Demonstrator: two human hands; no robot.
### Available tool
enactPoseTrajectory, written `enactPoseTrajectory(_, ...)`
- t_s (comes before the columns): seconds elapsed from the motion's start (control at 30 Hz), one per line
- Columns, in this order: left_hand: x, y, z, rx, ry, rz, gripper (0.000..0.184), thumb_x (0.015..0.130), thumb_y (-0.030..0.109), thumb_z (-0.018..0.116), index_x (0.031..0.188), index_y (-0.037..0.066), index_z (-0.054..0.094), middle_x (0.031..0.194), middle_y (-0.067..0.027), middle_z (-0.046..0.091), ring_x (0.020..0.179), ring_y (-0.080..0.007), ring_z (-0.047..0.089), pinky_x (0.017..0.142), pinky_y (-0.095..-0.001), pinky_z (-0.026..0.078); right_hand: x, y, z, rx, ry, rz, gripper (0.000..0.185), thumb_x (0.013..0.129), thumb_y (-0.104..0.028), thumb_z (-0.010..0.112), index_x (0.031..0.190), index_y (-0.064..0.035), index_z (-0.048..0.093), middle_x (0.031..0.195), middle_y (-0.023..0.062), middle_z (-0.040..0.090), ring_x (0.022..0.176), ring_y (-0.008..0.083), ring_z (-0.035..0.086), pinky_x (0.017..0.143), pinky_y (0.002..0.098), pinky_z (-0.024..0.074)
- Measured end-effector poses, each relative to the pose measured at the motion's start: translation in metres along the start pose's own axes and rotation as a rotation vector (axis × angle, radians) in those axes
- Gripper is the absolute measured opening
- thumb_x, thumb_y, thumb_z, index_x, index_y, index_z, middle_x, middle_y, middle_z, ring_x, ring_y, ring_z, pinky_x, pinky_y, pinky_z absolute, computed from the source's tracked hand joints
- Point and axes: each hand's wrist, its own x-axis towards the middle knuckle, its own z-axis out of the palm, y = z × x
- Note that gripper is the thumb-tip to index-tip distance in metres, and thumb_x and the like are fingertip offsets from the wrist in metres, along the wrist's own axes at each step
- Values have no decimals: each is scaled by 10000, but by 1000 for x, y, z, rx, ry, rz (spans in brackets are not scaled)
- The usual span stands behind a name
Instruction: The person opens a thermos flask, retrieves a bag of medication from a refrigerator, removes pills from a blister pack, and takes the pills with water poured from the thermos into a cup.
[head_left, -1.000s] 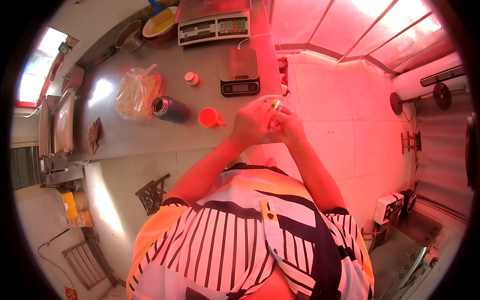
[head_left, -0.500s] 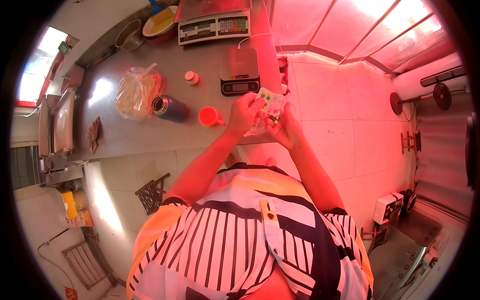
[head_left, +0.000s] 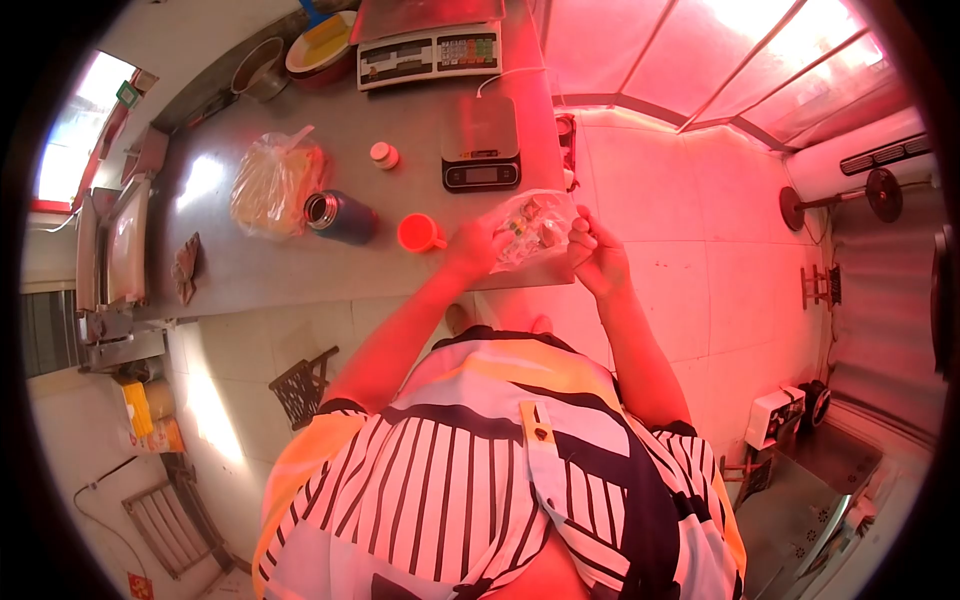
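A clear plastic bag (head_left: 538,232) with small colourful packs inside lies at the table's front right corner. My left hand (head_left: 474,250), slightly blurred, is closed at the bag's left side, its fingertips partly hidden by the plastic. On the other side, my right hand (head_left: 598,255) is raised just past the table edge with curled fingers. Whatever is between those fingers is too small to make out. An orange-red cup (head_left: 420,233) stands just left of my left hand. Behind the bag is a small kitchen scale (head_left: 481,150).
A dark blue open flask (head_left: 345,218), a small white bottle (head_left: 384,155) and a tied plastic bag of pale food (head_left: 275,185) are on the metal table (head_left: 330,270). A larger price scale (head_left: 430,57) and bowls (head_left: 262,72) stand at the back. A folding stool (head_left: 302,388) is on the floor.
The blister pack that was held up between my hands is now low among the bag's contents. My left hand has moved left and down; my right hand has moved right, away from it.
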Motion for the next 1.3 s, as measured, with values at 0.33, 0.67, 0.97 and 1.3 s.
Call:
enactPoseTrajectory(0.33, 9, -22, 13, 347, 46, 8, 366, 837, 186, 594, 1178, 74, 518, 945, -129, 644, 869, -319, 631, 714, -432, 508, 4, 20, 53, 15, 148, -171, 476, 989, -349, 386, 1206, 50, 526, 1248, 171, 547, 1196, 284, 496, 894, 347, 500)
enactPoseTrajectory(0.67, -66, -17, -57, 70, 298, 26, 311, 852, 182, 617, 1115, 39, 532, 784, -92, 624, 643, -224, 604, 580, -323, 469, 32, 36, 46, 131, -206, 111, 349, 974, -170, 448, 1277, 1, 475, 1185, 160, 572, 959, 183, 596, 781, 291, 494)
enactPoseTrajectory(0.97, -102, -68, -46, -1355, 180, -667, 230, 906, 148, 570, 1122, 71, 549, 879, -81, 631, 662, -117, 573, 568, -230, 464, 60, 90, 92, -202, 60, 36, 358, 969, -184, 443, 1202, 80, 505, 1373, 186, 419, 1253, 279, 451, 986, 375, 455)
enactPoseTrajectory(1.3, -76, -91, -20, -1989, 94, -669, 294, 881, 132, 608, 1165, 178, 547, 1039, -108, 632, 801, -155, 615, 646, -255, 519, 76, 114, 105, -48, -141, 227, 491, 992, -370, 358, 1275, 17, 461, 1379, 162, 423, 1231, 273, 477, 1030, 390, 411)
